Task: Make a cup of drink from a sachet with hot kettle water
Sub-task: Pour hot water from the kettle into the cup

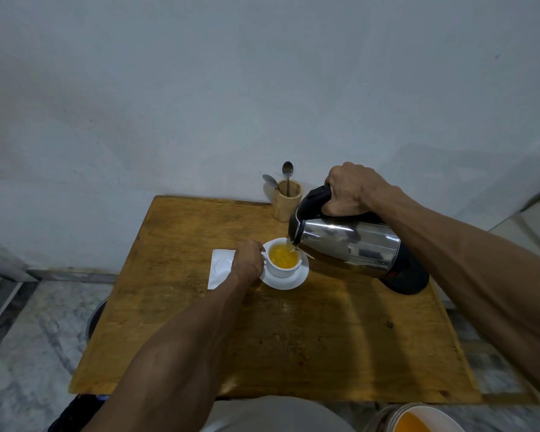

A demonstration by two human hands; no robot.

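Note:
A white cup (279, 271) holding orange-yellow liquid stands on a white saucer (296, 281) near the middle of the wooden table (293, 338). My left hand (248, 261) grips the cup's handle on its left side. My right hand (349, 191) is closed on the black handle of a steel kettle (346, 241), which is tilted with its spout over the cup's right rim; water runs into the cup. A white sachet (220, 266) lies flat on the table just left of my left hand, partly hidden by it.
A wooden holder (286, 201) with two spoons stands at the table's back edge against the wall. The kettle's black base (410, 280) sits at the right edge. A bucket with orange liquid (415, 420) is on the floor at bottom right. A dark round object (94, 316) shows under the table's left edge.

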